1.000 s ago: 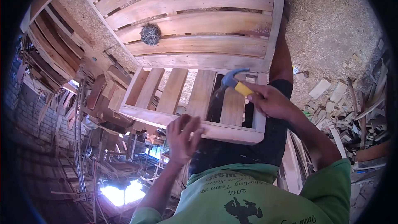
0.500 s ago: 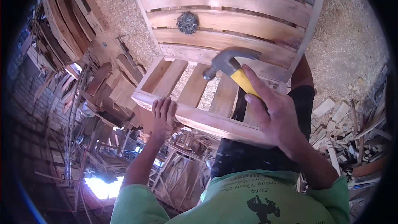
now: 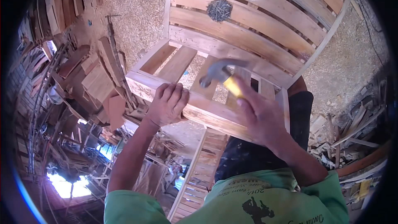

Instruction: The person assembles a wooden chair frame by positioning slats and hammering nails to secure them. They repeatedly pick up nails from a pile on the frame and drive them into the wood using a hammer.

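Note:
My left hand (image 3: 166,104) has its fingers curled over the near rail of a slatted wooden crate (image 3: 211,110). My right hand (image 3: 265,118) is closed round the yellow handle of a claw hammer (image 3: 217,71). The hammer's steel head hangs over the crate's inner slats, slightly blurred, its round face towards the left and its claw towards the right. The crate leans against a larger slatted panel (image 3: 244,23) behind it. On that panel lies a small heap of dark nails (image 3: 219,9). Whether a nail stands in the near rail cannot be made out.
Scrap boards (image 3: 97,79) lean and lie at the left. Offcuts (image 3: 356,128) are heaped on the right. Sawdust (image 3: 128,12) covers the ground. Another slatted wooden piece (image 3: 203,161) is below the crate, beside my dark-clothed leg (image 3: 248,157).
The view has shifted, and the crate is turned and tipped a little. My left hand has moved right along the near rail. The hammer stays in my right hand above the crate.

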A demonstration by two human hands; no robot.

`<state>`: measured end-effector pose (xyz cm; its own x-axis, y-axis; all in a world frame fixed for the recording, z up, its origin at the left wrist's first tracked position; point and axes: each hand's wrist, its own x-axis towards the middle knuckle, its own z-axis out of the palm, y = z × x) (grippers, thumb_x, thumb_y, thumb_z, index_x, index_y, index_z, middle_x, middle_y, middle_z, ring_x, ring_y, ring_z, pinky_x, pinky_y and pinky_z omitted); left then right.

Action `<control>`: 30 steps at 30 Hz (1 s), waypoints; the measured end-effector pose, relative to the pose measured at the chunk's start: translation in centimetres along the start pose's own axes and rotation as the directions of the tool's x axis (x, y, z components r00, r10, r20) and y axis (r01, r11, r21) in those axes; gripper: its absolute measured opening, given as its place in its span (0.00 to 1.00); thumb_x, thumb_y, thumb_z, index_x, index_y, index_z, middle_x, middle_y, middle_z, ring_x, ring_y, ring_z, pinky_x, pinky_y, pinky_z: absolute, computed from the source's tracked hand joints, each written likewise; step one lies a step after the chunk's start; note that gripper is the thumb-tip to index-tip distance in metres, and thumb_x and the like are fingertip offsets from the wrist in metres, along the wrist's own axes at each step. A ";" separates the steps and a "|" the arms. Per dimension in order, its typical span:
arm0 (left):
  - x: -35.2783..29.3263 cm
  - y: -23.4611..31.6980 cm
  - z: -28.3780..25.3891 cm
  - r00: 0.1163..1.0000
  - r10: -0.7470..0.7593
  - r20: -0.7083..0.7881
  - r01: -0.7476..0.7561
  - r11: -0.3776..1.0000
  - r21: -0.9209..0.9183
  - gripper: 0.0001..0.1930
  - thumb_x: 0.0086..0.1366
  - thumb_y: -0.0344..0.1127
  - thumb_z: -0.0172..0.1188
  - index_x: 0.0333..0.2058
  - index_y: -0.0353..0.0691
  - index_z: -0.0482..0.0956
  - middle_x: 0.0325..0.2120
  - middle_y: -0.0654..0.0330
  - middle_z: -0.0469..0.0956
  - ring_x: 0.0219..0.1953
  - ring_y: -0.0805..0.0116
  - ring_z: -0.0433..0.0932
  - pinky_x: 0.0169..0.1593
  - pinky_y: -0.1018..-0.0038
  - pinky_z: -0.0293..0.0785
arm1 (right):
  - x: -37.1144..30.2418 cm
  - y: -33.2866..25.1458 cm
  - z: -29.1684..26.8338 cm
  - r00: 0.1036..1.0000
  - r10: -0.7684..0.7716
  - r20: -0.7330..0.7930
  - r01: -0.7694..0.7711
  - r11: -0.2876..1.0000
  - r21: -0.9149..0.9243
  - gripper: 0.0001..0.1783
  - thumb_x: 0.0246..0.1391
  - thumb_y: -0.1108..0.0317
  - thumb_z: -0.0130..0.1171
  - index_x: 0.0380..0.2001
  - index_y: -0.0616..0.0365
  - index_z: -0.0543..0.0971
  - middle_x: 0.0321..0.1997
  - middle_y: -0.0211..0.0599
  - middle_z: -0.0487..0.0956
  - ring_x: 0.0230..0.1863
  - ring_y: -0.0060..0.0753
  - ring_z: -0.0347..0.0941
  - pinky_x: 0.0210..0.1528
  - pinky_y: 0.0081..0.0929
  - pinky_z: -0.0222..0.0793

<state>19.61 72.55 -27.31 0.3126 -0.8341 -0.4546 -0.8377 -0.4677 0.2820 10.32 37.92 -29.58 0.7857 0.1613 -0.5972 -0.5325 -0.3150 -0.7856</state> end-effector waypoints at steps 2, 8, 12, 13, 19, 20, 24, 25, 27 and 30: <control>0.6 -0.1 -0.4 1.000 0.008 -0.021 -0.008 1.000 -0.007 0.42 0.51 0.57 0.69 0.59 0.34 0.77 0.56 0.44 0.79 0.58 0.47 0.78 0.62 0.46 0.74 | -0.2 -0.2 0.5 1.000 0.029 -0.008 -0.029 1.000 0.010 0.35 0.74 0.59 0.59 0.81 0.32 0.64 0.35 0.47 0.86 0.32 0.56 0.85 0.35 0.54 0.79; 0.1 0.2 -0.3 0.999 0.004 -0.043 -0.004 1.000 0.019 0.40 0.52 0.57 0.66 0.58 0.34 0.78 0.55 0.45 0.79 0.56 0.48 0.79 0.61 0.47 0.74 | -0.5 0.0 0.7 0.991 0.024 0.133 -0.013 0.996 -0.086 0.36 0.75 0.60 0.58 0.81 0.31 0.63 0.37 0.52 0.86 0.35 0.60 0.85 0.39 0.57 0.80; 0.5 0.0 0.1 0.997 0.055 -0.056 -0.052 0.997 0.062 0.34 0.59 0.53 0.60 0.58 0.34 0.79 0.54 0.45 0.79 0.55 0.48 0.79 0.61 0.48 0.74 | -1.1 0.3 1.3 0.993 0.093 0.074 -0.097 0.994 0.055 0.35 0.75 0.60 0.57 0.81 0.31 0.62 0.38 0.52 0.86 0.37 0.62 0.85 0.42 0.57 0.80; 0.7 0.1 0.1 0.997 0.047 -0.056 -0.044 0.997 0.062 0.34 0.59 0.53 0.60 0.58 0.34 0.78 0.54 0.44 0.79 0.55 0.48 0.79 0.61 0.48 0.74 | -1.2 0.4 1.1 0.989 0.087 0.116 -0.088 0.996 0.003 0.35 0.75 0.60 0.57 0.81 0.32 0.63 0.38 0.52 0.86 0.37 0.62 0.85 0.42 0.56 0.80; 0.2 0.6 0.0 1.000 -0.006 -0.010 0.006 1.000 0.009 0.45 0.62 0.69 0.66 0.61 0.33 0.74 0.57 0.41 0.76 0.59 0.43 0.76 0.63 0.42 0.72 | -1.6 3.1 -2.7 0.998 0.013 0.062 -0.012 1.000 -0.017 0.33 0.73 0.58 0.61 0.77 0.37 0.69 0.40 0.55 0.87 0.41 0.64 0.86 0.46 0.54 0.82; 0.5 0.7 -0.4 1.000 -0.021 -0.001 0.021 1.000 0.009 0.47 0.59 0.69 0.69 0.62 0.33 0.73 0.58 0.41 0.75 0.60 0.43 0.75 0.64 0.42 0.71 | -2.1 4.2 -3.1 0.999 -0.007 -0.032 0.008 1.000 0.022 0.32 0.72 0.58 0.62 0.76 0.39 0.70 0.41 0.55 0.87 0.41 0.64 0.86 0.46 0.52 0.82; 1.8 2.8 -2.3 0.982 -0.138 0.130 0.142 0.990 -0.023 0.52 0.51 0.67 0.77 0.63 0.31 0.72 0.61 0.40 0.73 0.65 0.38 0.71 0.71 0.38 0.65 | -3.8 6.8 -8.6 0.969 0.232 -0.085 -0.215 0.960 0.178 0.30 0.71 0.62 0.64 0.74 0.45 0.72 0.43 0.57 0.86 0.39 0.61 0.87 0.44 0.47 0.80; 2.5 3.4 -3.2 0.970 -0.171 0.170 0.178 0.984 -0.025 0.53 0.50 0.67 0.78 0.63 0.31 0.71 0.61 0.40 0.72 0.66 0.37 0.70 0.72 0.38 0.64 | -4.3 7.8 -10.0 0.946 0.318 -0.058 -0.303 0.934 0.188 0.30 0.71 0.64 0.63 0.74 0.46 0.72 0.42 0.57 0.86 0.39 0.60 0.87 0.43 0.46 0.80; 4.8 6.2 -4.6 0.950 -0.233 0.210 0.253 0.964 -0.077 0.53 0.58 0.72 0.71 0.66 0.30 0.71 0.64 0.39 0.72 0.70 0.36 0.68 0.75 0.36 0.59 | -5.2 10.2 -12.0 0.918 0.396 0.035 -0.391 0.884 0.256 0.30 0.71 0.65 0.62 0.74 0.48 0.72 0.40 0.56 0.85 0.37 0.55 0.87 0.40 0.43 0.79; 7.6 11.7 -4.8 0.911 -0.269 0.313 0.323 0.937 -0.135 0.45 0.73 0.72 0.58 0.67 0.32 0.73 0.67 0.42 0.72 0.74 0.42 0.67 0.79 0.38 0.54 | -6.0 12.3 -14.2 0.878 0.426 0.220 -0.479 0.790 0.383 0.29 0.72 0.64 0.61 0.74 0.50 0.73 0.39 0.50 0.86 0.35 0.48 0.86 0.41 0.41 0.80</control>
<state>14.37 59.34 -23.37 0.3697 -0.5426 -0.7543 -0.6238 -0.7466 0.2313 3.51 19.80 -33.42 0.3939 0.2130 -0.8941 -0.9175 0.0323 -0.3965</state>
